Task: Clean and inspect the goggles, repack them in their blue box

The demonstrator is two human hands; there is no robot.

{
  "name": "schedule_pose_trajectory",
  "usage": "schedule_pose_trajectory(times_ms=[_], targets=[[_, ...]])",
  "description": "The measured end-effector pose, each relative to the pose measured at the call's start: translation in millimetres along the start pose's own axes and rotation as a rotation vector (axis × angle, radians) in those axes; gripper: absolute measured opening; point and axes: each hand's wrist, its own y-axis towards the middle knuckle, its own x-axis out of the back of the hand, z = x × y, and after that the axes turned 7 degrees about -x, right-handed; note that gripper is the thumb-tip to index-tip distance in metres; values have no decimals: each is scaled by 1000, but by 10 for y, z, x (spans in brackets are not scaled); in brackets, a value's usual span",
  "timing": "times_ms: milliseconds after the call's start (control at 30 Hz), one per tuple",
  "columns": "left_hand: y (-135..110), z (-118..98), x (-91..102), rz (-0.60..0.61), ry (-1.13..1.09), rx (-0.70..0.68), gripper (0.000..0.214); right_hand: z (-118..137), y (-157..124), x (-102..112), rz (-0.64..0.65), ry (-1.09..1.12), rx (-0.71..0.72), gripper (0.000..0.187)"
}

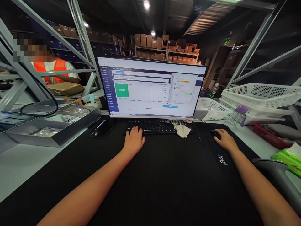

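My left hand (134, 142) rests at the left end of a black keyboard (156, 127), its fingers spread over the keys. On the right side of a black desk mat (169, 175), my right hand (225, 141) lies over a dark computer mouse (214, 134), partly hiding it. Behind the keyboard stands a monitor (145, 108) showing a web page with a green block and a small chat-like window. A crumpled pale cloth (182, 130) covers part of the keyboard's right end. A black phone (102, 128) lies left of the keyboard.
Grey trays (58, 142) with small plastic packets stand at left. White baskets (261, 94), a clear bottle with a purple cap (237, 114), a red basket (268, 138) and a green tissue pack (288, 160) line the right. A person in an orange vest (60, 67) is beyond the metal frame.
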Motion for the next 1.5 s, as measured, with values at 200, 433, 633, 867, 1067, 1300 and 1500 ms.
schedule_pose_trajectory(times_ms=[200, 433, 633, 867, 1067, 1300, 1500], targets=[[18, 13, -13, 13, 9, -14, 48, -58, 27, -73, -15, -23, 9, 46], [10, -6, 43, 27, 36, -24, 47, -97, 46, -113, -18, -3, 13, 50], [4, -8, 75, 43, 66, -34, 47, -104, 55, -131, -26, 6, 4, 56], [-4, -37, 140, 71, 57, -15, 47, -151, 46, -150, -32, 36, 37, 49], [6, -26, 122, 61, 52, -8, 46, -109, 32, -127, -42, 26, 17, 48], [28, -20, 104, 71, 60, -21, 46, -123, 48, -157, -51, 9, 9, 46], [32, -10, 98, 72, 64, -25, 46, -137, 57, -181, -72, 23, 20, 44]])
